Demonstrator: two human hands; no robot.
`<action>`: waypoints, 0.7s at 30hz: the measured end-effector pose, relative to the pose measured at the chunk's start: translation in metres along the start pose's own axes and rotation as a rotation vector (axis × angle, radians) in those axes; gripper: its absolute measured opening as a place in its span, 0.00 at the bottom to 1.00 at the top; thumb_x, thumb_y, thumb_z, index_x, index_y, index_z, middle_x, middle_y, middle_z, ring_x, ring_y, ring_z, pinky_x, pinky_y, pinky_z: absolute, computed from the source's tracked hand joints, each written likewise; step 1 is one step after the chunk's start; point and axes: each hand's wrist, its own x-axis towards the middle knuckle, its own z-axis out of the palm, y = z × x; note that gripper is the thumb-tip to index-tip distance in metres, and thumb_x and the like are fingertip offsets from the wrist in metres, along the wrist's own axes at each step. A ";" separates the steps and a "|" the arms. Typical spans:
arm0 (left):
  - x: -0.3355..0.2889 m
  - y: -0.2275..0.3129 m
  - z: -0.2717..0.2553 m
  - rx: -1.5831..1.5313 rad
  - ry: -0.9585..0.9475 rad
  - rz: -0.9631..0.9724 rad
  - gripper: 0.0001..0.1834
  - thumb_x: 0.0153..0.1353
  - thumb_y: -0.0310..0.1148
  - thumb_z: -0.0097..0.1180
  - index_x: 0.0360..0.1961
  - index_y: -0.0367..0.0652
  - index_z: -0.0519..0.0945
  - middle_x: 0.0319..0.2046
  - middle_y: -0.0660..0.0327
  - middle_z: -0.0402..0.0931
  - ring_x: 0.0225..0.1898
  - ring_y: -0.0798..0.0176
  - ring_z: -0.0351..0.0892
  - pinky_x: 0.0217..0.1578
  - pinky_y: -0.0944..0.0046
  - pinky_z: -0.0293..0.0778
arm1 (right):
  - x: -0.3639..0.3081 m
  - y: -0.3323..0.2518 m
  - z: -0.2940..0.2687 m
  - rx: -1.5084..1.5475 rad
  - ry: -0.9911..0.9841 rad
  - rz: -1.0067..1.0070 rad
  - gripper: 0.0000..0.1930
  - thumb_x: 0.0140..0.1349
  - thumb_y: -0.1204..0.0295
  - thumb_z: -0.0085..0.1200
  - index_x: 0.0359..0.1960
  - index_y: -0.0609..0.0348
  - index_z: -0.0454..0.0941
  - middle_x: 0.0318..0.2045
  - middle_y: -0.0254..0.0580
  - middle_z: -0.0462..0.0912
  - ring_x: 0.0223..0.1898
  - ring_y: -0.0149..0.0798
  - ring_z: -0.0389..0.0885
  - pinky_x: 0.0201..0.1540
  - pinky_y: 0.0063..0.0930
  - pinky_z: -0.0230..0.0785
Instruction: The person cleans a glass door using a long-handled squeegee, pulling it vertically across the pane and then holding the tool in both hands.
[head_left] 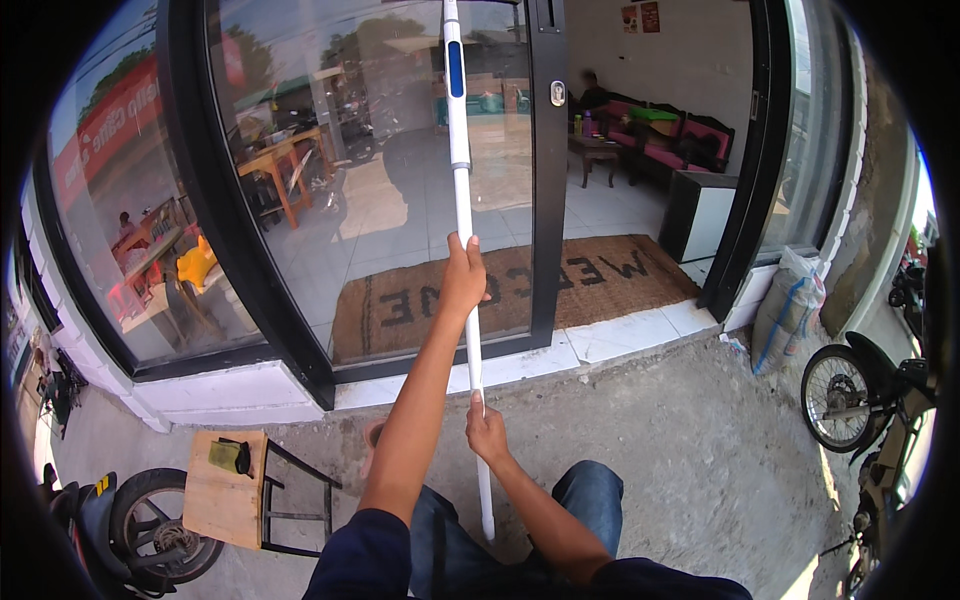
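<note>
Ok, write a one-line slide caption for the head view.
Bare left hand above bare right hand, gripping a long white pole before a black-framed glass door.

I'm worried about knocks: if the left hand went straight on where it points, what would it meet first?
Probably the large, flat, black-framed glass pane, though depth is unclear here. The left hand is closed around the long, white, tubular pole.
</note>
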 end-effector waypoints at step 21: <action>-0.119 -0.071 0.035 0.017 0.003 -0.212 0.19 0.74 0.47 0.35 0.51 0.42 0.64 0.18 0.54 0.70 0.20 0.52 0.77 0.21 0.55 0.71 | -0.117 0.081 -0.030 -0.183 0.077 0.114 0.34 0.72 0.47 0.34 0.11 0.57 0.64 0.09 0.33 0.66 0.12 0.28 0.64 0.15 0.30 0.57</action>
